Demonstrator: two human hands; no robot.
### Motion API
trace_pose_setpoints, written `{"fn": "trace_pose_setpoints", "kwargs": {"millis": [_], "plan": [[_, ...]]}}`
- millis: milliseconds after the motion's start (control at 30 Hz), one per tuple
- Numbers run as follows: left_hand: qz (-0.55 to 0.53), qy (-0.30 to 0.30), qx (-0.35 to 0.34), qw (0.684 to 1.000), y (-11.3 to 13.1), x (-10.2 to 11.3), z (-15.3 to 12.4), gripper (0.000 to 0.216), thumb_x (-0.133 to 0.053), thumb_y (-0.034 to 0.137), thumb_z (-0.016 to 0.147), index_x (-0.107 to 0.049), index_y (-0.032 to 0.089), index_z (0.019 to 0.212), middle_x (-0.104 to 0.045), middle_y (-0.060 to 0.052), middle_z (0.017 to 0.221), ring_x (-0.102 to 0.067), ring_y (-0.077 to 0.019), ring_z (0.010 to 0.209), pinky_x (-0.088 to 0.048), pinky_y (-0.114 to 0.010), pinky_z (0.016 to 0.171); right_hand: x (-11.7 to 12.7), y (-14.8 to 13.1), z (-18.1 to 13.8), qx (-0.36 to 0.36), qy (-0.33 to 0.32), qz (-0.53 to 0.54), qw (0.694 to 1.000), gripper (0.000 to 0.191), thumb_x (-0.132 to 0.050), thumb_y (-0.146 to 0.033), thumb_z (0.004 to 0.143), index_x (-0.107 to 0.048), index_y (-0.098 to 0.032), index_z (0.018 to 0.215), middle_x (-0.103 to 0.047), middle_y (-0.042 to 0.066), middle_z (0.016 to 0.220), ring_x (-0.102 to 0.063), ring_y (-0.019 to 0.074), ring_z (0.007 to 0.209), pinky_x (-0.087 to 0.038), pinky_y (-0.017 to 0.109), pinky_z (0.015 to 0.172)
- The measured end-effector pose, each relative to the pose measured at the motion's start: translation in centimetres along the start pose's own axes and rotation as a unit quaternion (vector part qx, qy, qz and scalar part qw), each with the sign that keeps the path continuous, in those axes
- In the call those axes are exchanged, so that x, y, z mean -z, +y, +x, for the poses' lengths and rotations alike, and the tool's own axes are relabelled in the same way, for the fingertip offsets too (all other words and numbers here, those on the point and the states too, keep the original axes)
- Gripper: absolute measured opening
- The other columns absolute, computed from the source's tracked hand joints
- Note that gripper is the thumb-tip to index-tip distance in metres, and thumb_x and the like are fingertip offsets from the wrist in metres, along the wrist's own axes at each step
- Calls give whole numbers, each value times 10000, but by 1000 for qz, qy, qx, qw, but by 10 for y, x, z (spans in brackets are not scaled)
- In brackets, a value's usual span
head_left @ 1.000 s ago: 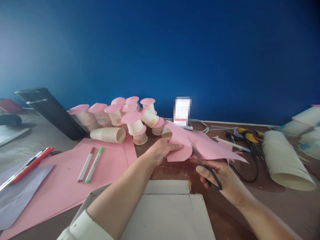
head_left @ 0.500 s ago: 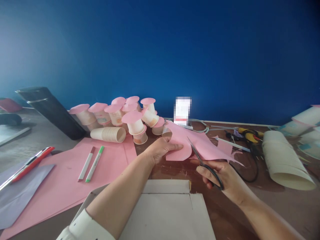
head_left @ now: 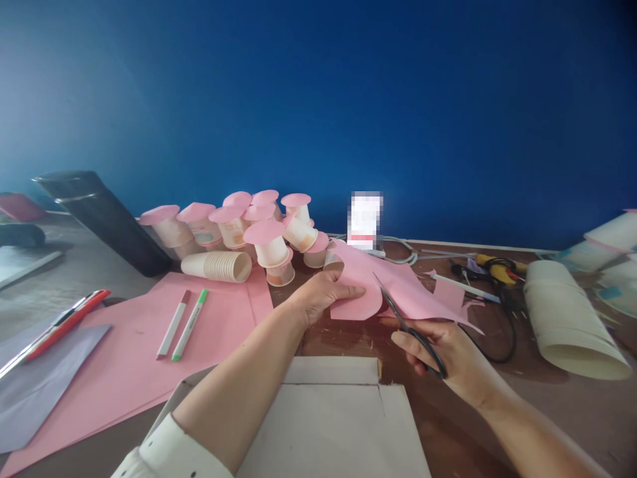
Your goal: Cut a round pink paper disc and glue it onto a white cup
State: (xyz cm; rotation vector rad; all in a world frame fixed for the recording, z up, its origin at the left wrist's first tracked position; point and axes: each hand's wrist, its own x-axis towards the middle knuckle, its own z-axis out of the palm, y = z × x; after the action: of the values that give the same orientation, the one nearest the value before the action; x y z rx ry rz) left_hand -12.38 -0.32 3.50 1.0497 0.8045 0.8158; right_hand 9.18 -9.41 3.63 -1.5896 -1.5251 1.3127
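Beyond the white cardboard (head_left: 343, 425), the left hand (head_left: 318, 297) has its grip pinched on pink paper (head_left: 411, 289) and the right hand (head_left: 442, 355) grips scissors (head_left: 402, 321) along a curved cut, probably smoothest if the paper turns slowly into steady scissors.

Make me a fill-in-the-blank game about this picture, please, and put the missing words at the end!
1. The right hand holds a pair of ____ with black handles.
2. The left hand grips a sheet of paper that is coloured ____.
3. Two markers lie on the flat pink sheets: one has reddish-brown ends and the other has ____ ends.
4. The wall behind the table is ____.

Missing words: scissors; pink; green; blue.
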Motion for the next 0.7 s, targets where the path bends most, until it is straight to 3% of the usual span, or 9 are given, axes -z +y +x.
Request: {"fn": "trace_pose_setpoints", "kwargs": {"millis": [433,700], "plan": [[-11,-12,7,1000,1,1,-1,470,-860,309,564,-681,143,966,-696,-105,1006,-636,-236,934,-458,-391,897,-1,-1,-1,-3,-1,-8,1000,533,-682,-531,765,-682,-161,1149,-525,-43,532,-499,108,482,-392,226,478],[44,29,-20,998,-3,4,2,440,-861,372,535,-666,153,862,-662,-54,848,-601,-222,868,-450,-366,829,-3,2,-1,-2,-3,-3,1000,574,-684,-545,760,-659,-169,1193,-524,-44,555,-490,102,497,-390,225,488]]}}
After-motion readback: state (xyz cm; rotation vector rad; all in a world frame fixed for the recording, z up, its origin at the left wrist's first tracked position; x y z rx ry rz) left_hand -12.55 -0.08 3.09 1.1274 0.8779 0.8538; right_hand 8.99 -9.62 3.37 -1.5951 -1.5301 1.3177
